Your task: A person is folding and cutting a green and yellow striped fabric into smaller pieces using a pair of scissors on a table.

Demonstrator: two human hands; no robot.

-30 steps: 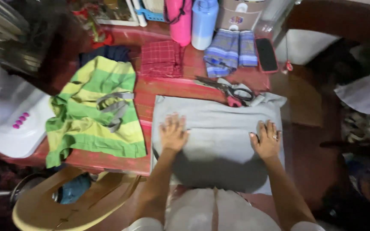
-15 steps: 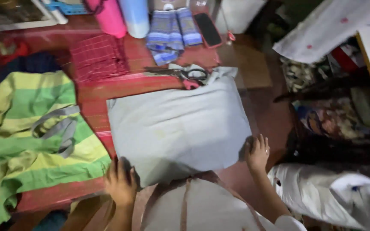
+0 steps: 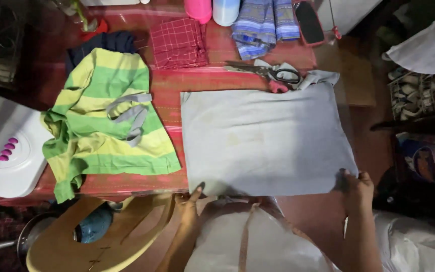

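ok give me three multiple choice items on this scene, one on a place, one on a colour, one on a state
1. Where do the scissors lie?
A. at the far edge of the grey cloth
B. on the striped shirt
C. in the left hand

2. What colours is the striped shirt?
A. red and white
B. green and yellow
C. blue and black

3. How do the hands hold the grey cloth?
A. both flat on its middle
B. both off it
C. each at a near corner

Answers:
1 A, the scissors rest by the cloth's far edge, next to a bunched grey scrap.
2 B, broad green and yellow bands run across it.
3 C, the left hand is at the near left corner and the right hand grips the near right corner.
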